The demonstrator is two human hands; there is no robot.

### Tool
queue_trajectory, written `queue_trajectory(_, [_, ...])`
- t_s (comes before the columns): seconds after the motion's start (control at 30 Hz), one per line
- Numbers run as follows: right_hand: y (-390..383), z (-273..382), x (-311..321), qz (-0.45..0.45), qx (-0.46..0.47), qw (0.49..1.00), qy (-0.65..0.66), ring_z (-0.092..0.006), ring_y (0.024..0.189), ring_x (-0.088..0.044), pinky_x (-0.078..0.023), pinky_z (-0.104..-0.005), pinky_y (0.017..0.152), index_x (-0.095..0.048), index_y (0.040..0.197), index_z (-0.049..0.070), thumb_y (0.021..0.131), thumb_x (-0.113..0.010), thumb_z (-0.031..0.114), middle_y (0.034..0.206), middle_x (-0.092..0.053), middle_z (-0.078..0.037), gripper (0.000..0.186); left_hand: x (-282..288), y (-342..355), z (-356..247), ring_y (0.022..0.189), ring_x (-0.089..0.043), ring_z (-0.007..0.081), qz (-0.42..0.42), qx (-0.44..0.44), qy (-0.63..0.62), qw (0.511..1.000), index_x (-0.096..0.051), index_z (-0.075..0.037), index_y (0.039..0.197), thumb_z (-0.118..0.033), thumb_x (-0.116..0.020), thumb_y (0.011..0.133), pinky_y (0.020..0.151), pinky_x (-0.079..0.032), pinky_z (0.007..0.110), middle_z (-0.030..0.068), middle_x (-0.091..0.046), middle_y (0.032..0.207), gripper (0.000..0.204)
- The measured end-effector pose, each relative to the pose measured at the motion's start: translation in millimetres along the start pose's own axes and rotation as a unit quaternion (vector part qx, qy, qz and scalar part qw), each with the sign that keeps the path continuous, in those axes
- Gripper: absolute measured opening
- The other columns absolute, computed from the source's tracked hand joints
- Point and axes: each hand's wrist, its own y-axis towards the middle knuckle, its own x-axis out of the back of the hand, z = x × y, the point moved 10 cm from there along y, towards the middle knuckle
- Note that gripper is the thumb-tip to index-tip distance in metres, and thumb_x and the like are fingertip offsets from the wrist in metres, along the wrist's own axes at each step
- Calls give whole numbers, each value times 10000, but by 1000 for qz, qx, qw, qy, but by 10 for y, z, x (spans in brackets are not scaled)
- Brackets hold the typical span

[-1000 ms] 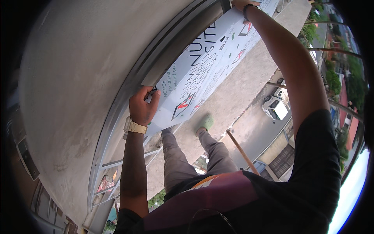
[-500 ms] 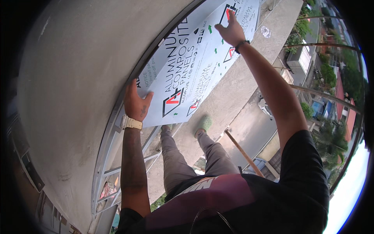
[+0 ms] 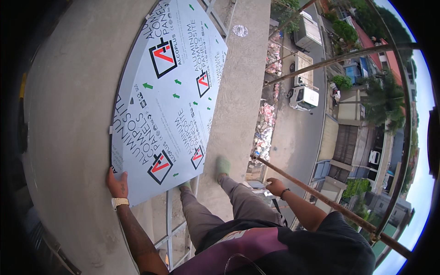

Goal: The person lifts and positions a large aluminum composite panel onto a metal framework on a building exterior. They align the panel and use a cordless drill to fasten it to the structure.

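A large curved cladding panel (image 3: 183, 105) with a light grey-blue printed film and a dark edge lies against the concrete wall on my left. My left hand (image 3: 117, 184) grips its near left corner, thumb on the film and fingers round the edge. A pale watch sits on that wrist. Down by my right hip is my right hand (image 3: 276, 187), away from the panel. It is small in the picture, its fingers partly curled, and whether it holds anything cannot be made out. A dark bracelet circles this wrist.
My feet in green clogs (image 3: 223, 166) stand on a narrow concrete ledge (image 3: 238, 91). A metal frame (image 3: 169, 224) runs below the panel. Crumpled clear plastic (image 3: 239, 30) lies on the ledge. Rusty scaffold pipes (image 3: 316, 190) cross the right side. Far below are a road and a white truck (image 3: 303, 97).
My right hand has left the panel's face and dropped to my right hip. The left hand still grips the corner. My view has turned, showing more of the panel and the street.
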Motion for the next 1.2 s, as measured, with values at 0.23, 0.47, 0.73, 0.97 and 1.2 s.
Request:
queue_trajectory(0.23, [246,-920,-215,-15,-94,970,223,-257,801,-759,-601,-377,769,-700,1227,7,843,-693,223,1027,-753,-199,440,-61,-242,12,1341,-507,448,-70,-44,46,996,-471,74,1444,-111,-769,844,1143,-412,486,314,-513,1440,694])
queue_trajectory(0.47, [454,-687,-370,29,-27,964,264,-209,886,-724,-586,-349,735,-666,1283,-7,865,-673,161,1054,-734,-165,450,-736,-1073,-1054,1425,-399,451,59,-40,71,995,-549,2,1405,-162,-793,832,1175,-363,507,295,-447,1506,645])
queue_trajectory(0.73, [309,-941,499,-2,-101,921,377,-214,699,-710,-559,-309,611,-624,1297,-31,867,-627,89,944,-714,-146,446,-1596,-1064,-2232,1337,-496,443,178,-151,6,972,-580,24,1341,-189,-783,838,1133,-409,487,296,-549,1398,582])
queue_trajectory(0.97, [305,-1414,891,-10,-180,932,315,-234,645,-729,-528,-309,511,-608,1294,-55,865,-642,111,907,-726,-152,461,-2117,-934,-2810,1236,-579,419,253,-186,-86,946,-582,34,1323,-170,-735,873,1061,-472,458,260,-616,1311,517])
queue_trajectory(1.2, [927,-575,1926,6,-97,984,152,-220,705,-738,-544,-314,558,-620,1317,12,878,-661,146,945,-736,-156,461,-2242,-55,-3221,1114,-646,395,174,-148,-158,961,-668,2,1215,-93,-706,880,985,-516,458,215,-684,1198,351])
